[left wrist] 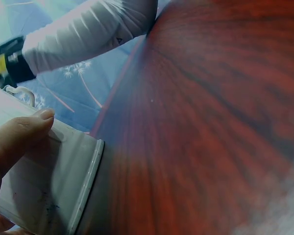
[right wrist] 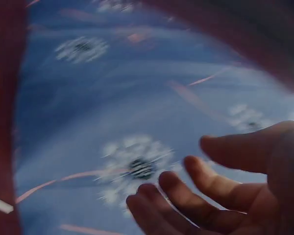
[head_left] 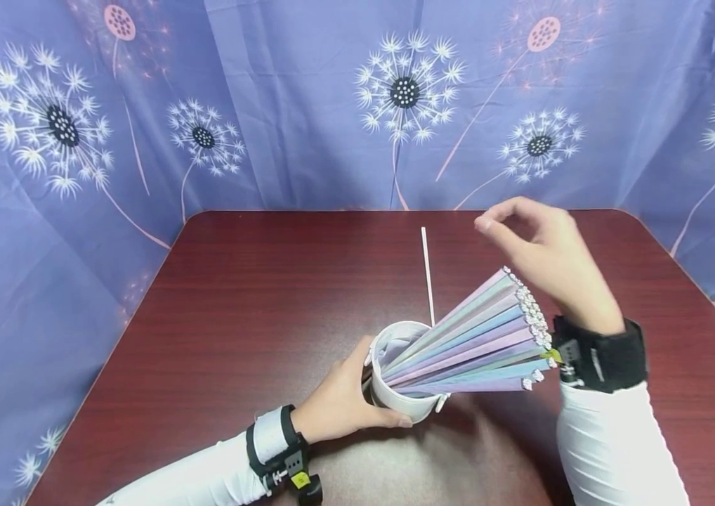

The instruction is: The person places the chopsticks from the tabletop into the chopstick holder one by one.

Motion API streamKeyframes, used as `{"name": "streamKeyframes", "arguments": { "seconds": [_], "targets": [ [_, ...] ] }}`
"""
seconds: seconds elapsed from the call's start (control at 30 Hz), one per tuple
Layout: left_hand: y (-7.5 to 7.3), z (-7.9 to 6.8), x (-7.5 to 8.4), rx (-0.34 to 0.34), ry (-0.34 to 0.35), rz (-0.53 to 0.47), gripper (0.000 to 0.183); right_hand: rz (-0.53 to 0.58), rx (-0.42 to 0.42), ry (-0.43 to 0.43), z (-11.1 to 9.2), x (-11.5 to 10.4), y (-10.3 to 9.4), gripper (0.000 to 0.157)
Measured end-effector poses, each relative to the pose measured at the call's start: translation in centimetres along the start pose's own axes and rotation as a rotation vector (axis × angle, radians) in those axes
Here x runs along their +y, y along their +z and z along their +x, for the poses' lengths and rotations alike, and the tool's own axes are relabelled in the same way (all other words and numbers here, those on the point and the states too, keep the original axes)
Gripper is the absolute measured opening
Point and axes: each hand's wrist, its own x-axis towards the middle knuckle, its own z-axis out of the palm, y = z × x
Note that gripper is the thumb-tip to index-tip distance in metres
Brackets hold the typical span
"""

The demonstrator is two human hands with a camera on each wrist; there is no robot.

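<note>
In the head view my left hand [head_left: 348, 404] grips a white pail [head_left: 417, 406] that is tilted to the right. The left thumb lies along the pail's outer side [left wrist: 71, 161]. A bundle of slim pastel sticks [head_left: 458, 337], pencil-like with sparkling clear ends, leans out of the pail to the right. My right hand [head_left: 543, 246] is raised beyond the sparkling ends, its fingers loosely bent and holding nothing. In the right wrist view its thumb and fingers [right wrist: 215, 191] are apart. A thin white stick [head_left: 427, 270] shows behind the bundle; its near end is hidden.
The dark red wooden table [head_left: 256, 281] shines near its front edge. Behind it and at both sides hangs a blue cloth [head_left: 307, 105] printed with dandelions. Each wrist wears a black strap [head_left: 617, 355] with a small camera mount.
</note>
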Motion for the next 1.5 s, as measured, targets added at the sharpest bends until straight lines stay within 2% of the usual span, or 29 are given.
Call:
{"name": "streamKeyframes", "arguments": {
  "seconds": [0.1, 0.17, 0.27, 0.37, 0.5, 0.6, 0.97, 1.07, 1.23, 1.33, 1.5],
  "targets": [
    [0.1, 0.0, 0.0, 0.000, 0.002, 0.001, 0.098, -0.192, -0.062, -0.019, 1.3, 2.2, 1.8, 0.023],
    [0.1, 0.0, -0.1, 0.001, 0.006, 0.002, 0.098, -0.252, -0.148, -0.044, 1.9, 3.6, 3.3, 0.022],
    [0.1, 0.0, -0.1, 0.003, 0.006, 0.011, 0.098, -0.355, -0.328, -0.098, 2.6, 5.6, 5.7, 0.026],
    [0.1, 0.0, -0.1, 0.007, 0.002, 0.021, 0.098, -0.464, -0.527, -0.167, 2.8, 7.2, 7.8, 0.043],
    [0.1, -0.1, 0.0, 0.005, -0.003, 0.021, 0.098, -0.538, -0.744, -0.203, 2.9, 8.3, 9.0, 0.062],
    [0.1, -0.1, 0.0, 0.005, -0.008, 0.021, 0.098, -0.533, -0.817, -0.187, 2.9, 8.6, 9.1, 0.063],
    [0.0, -0.1, 0.2, -0.001, -0.027, 0.029, 0.099, -0.519, -0.850, -0.233, 3.0, 8.8, 8.8, 0.050],
    [0.0, 0.0, 0.2, -0.002, -0.031, 0.033, 0.099, -0.527, -0.786, -0.155, 2.8, 8.3, 8.3, 0.041],
    [-0.1, 0.0, 0.1, -0.003, -0.017, 0.028, 0.099, -0.613, -0.623, 0.009, 2.8, 8.2, 7.8, 0.032],
    [-0.1, 0.1, 0.1, -0.001, -0.012, 0.031, 0.099, -0.638, -0.582, 0.044, 3.1, 9.1, 8.0, 0.032],
    [0.0, 0.0, 0.1, 0.002, -0.010, 0.029, 0.099, -0.629, -0.481, 0.086, 3.5, 11.0, 8.5, 0.015]
  ]
}}
